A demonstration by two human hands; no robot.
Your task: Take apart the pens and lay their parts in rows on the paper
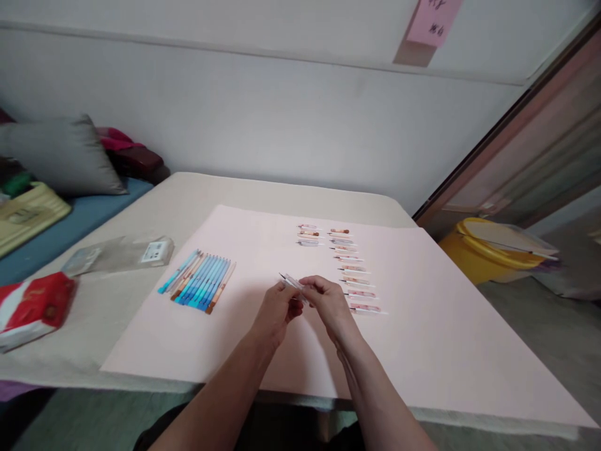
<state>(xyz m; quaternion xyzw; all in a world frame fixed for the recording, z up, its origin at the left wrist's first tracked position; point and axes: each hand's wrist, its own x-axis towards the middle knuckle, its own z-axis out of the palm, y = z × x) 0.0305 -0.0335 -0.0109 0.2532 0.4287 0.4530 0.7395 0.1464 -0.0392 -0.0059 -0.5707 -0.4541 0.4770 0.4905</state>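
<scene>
Both together: left hand (pixel 276 308), right hand (pixel 330 302) clamp pen (pixel 292 282); clear packet (pixel 117 254) well left.

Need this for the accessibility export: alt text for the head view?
The left hand and right hand together pinch a slim pen above a pink sheet on a table. A row of blue pens lies to the left, and small pinkish pieces lie in columns to the right.

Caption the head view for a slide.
Left hand and right hand hold a slim pen above pink paper, blue pens alongside.
</scene>
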